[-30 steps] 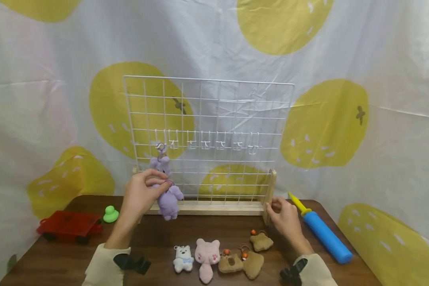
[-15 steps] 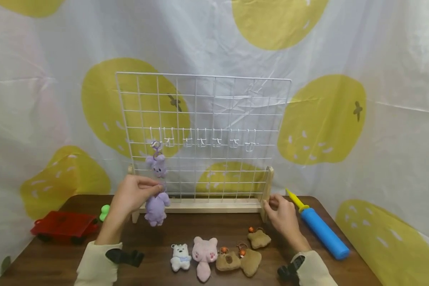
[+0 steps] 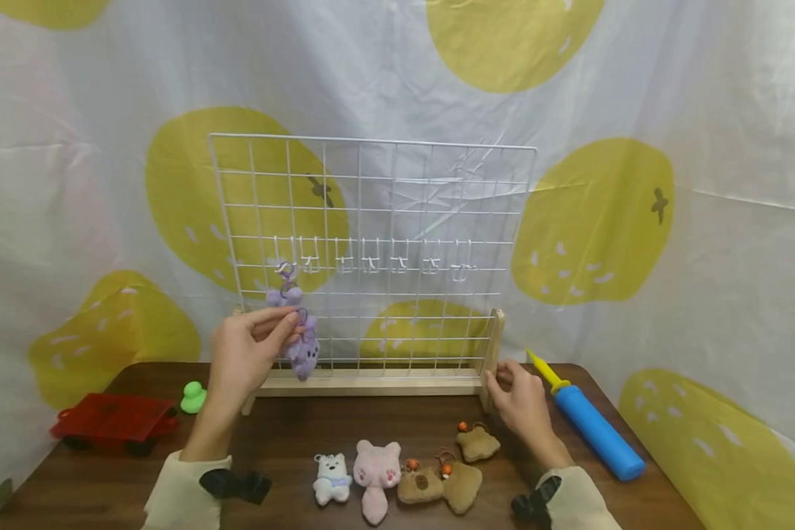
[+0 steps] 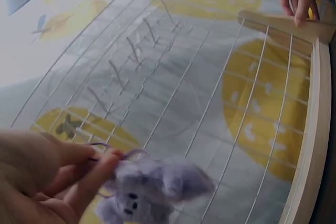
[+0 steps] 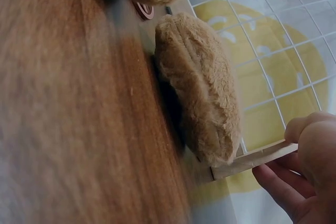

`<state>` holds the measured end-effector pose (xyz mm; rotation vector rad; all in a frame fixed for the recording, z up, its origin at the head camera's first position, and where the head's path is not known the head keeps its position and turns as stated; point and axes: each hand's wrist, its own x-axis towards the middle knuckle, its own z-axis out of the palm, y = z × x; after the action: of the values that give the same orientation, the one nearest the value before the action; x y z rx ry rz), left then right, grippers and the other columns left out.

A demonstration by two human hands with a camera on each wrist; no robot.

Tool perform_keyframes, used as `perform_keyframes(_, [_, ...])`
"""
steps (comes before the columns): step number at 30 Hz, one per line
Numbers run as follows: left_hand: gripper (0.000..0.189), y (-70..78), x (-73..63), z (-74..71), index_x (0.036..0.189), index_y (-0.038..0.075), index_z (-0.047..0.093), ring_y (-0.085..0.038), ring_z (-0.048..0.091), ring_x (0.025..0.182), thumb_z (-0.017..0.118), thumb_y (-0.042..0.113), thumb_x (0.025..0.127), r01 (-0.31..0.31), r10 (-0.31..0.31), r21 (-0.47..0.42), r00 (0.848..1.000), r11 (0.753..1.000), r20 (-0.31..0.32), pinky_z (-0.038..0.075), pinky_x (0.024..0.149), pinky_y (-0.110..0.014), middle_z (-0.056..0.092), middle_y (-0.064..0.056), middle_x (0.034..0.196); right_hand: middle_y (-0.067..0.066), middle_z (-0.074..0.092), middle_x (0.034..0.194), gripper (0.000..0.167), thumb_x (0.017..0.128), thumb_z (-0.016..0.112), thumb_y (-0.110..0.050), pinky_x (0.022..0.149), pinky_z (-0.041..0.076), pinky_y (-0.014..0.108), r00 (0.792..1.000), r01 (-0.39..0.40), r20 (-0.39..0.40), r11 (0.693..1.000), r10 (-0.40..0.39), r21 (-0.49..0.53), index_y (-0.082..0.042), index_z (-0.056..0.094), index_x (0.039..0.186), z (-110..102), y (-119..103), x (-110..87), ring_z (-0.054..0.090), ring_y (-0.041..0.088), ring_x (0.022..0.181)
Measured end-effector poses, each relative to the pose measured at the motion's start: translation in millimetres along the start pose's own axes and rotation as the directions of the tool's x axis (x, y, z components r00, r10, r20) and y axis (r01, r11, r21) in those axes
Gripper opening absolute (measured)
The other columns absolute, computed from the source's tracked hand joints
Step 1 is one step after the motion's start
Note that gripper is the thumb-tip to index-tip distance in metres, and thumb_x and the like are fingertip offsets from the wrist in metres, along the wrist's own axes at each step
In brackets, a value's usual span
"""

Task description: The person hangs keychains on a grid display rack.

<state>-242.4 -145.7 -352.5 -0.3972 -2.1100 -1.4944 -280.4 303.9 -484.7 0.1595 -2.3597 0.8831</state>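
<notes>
Purple plush [image 3: 305, 358] hangs pinched in left grip [image 3: 246, 352], wooden post [image 3: 495, 335] in right grip [image 3: 520, 399].

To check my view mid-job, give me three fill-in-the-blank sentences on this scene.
The fluffy purple plush toy is in the person's ____ grip.
The blue-and-yellow plastic pump lies to the ____ of the white wire grid.
On the dark wooden table lie ____ brown plush charms.
Missing words: left; right; three.
</notes>
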Motion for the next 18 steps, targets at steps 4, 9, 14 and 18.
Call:
perform_keyframes(4, [0.024, 4.8, 1.6, 10.5, 0.121, -0.005, 0.079, -0.009, 0.082, 0.086, 0.074, 0.01, 0.104, -0.107, 0.094, -0.137, 0.991, 0.985, -0.099, 0.065, 0.077, -0.023, 0.081, -0.025, 0.108, 0.023, 0.082, 0.107, 0.017, 0.1, 0.078, -0.015, 0.084, 0.066, 0.056, 1.0, 0.009, -0.013, 1.0, -0.009, -0.009, -0.001, 0.073, 0.109, -1, -1, -0.4, 0.082, 0.037, 0.1])
perform_keyframes(9, [0.023, 11.0, 5.9, 21.9, 0.119, -0.006, 0.078, -0.01, 0.083, 0.084, 0.074, 0.009, 0.103, -0.176, 0.129, -0.258, 0.973, 0.95, -0.19, 0.066, 0.075, -0.028, 0.081, -0.027, 0.103, 0.023, 0.082, 0.105, 0.016, 0.1, 0.078, -0.013, 0.081, 0.066, 0.055, 0.999, 0.024, -0.026, 1.0, -0.024, -0.016, 0.0, 0.073, 0.108, -4, -1, -1.2, 0.082, 0.037, 0.098])
perform_keyframes(14, [0.025, 16.5, 14.1, 29.8, 0.121, -0.005, 0.077, -0.011, 0.083, 0.084, 0.073, 0.013, 0.105, -0.223, 0.138, -0.294, 0.948, 0.929, -0.286, 0.066, 0.075, -0.029, 0.08, -0.029, 0.102, 0.022, 0.083, 0.103, 0.015, 0.1, 0.078, -0.013, 0.08, 0.066, 0.054, 0.999, 0.035, -0.037, 0.999, -0.035, -0.004, -0.001, 0.074, 0.108, -1, 0, -1.2, 0.082, 0.037, 0.096])
perform_keyframes(18, [0.027, 19.7, 21.5, 35.3, 0.122, -0.008, 0.074, -0.015, 0.084, 0.085, 0.071, 0.014, 0.106, -0.27, 0.147, -0.338, 0.926, 0.902, -0.348, 0.067, 0.076, -0.032, 0.079, -0.032, 0.103, 0.023, 0.082, 0.102, 0.015, 0.099, 0.078, -0.013, 0.082, 0.066, 0.056, 0.998, 0.037, -0.043, 0.999, -0.036, 0.005, 0.0, 0.074, 0.107, 2, -1, -0.4, 0.082, 0.037, 0.096])
